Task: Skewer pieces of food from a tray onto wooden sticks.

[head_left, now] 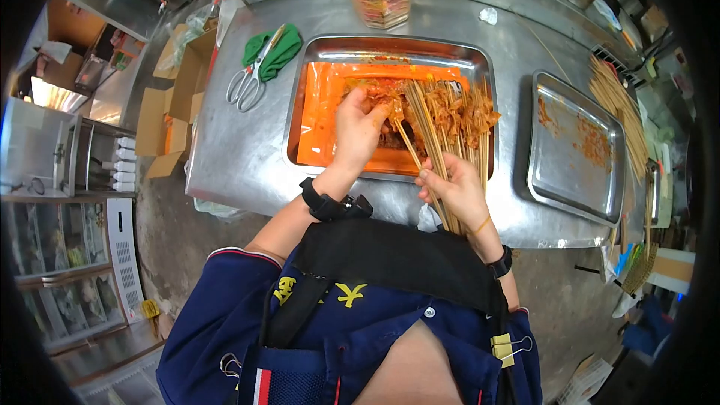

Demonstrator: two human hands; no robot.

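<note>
Over orange plastic [319, 116] in the big tray [480, 51], the left hand [360, 127] pinched apparent meat [387, 93]; the right hand [459, 189] closed round skewers [429, 129]. The small tray [562, 172] held reddish residue [592, 139].

two rectangular steel trays: one deep [295, 129] under the fingers [379, 114], one shallow [562, 169] to their right. one green cloth [289, 49], one pair of silver scissors [256, 72], left of them. thin wooden skewers [430, 133]: many, uncountable.

Bright indoor light with soft glare on the steel worktop [247, 157]; strong fisheye distortion bends the edges, corners fade to black, and an intense bright patch glows at nine o'clock.
</note>
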